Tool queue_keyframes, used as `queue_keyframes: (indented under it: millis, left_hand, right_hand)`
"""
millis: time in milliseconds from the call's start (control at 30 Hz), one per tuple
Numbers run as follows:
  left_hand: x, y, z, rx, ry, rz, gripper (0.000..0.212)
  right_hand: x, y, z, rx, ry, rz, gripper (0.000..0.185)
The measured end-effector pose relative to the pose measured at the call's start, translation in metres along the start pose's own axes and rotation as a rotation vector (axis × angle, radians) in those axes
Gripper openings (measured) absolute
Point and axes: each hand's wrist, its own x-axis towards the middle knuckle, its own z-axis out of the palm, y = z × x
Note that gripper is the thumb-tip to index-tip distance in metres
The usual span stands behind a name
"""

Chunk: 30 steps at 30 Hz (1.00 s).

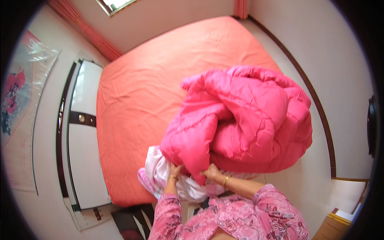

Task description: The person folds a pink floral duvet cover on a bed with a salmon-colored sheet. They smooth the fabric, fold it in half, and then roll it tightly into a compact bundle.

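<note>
A bright pink quilted comforter [249, 120] lies heaped on the right part of the bed. My left hand [175, 170] grips its near left edge, with the fingertips partly hidden by the fabric. About a forearm's width to the right, my right hand [212, 173] pinches the near edge of the same comforter beside a hanging corner. Under and around my hands, a white and pink cloth [157, 162] is bunched at the bed's near edge; most of it is covered by the comforter.
The bed [135, 105] has a fitted coral sheet and a white headboard [87, 162] on the left. Red curtains [90, 33] hang by a window [117, 4]. Tiled floor [288, 177] runs along the right. A wooden piece of furniture [331, 225] stands at the lower right.
</note>
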Motion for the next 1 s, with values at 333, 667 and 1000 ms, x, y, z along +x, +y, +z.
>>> queue_keyframes:
  millis: [333, 667, 1000]
  left_hand:
    - [-0.025, 0.107, 0.049, -0.5, 0.061, 0.287, 0.048]
    - [-0.123, 0.303, 0.066, -0.474, -0.063, 0.404, 0.042]
    - [-0.091, 0.295, 0.123, 0.274, -0.636, 0.941, 0.062]
  right_hand:
    - [-0.036, -0.018, -0.051, 0.651, 0.041, -0.013, 0.017]
    - [-0.091, -0.078, -0.07, 0.788, -0.196, -0.192, 0.038]
    - [-0.033, -0.041, -0.046, 0.688, 0.675, -0.322, 0.03]
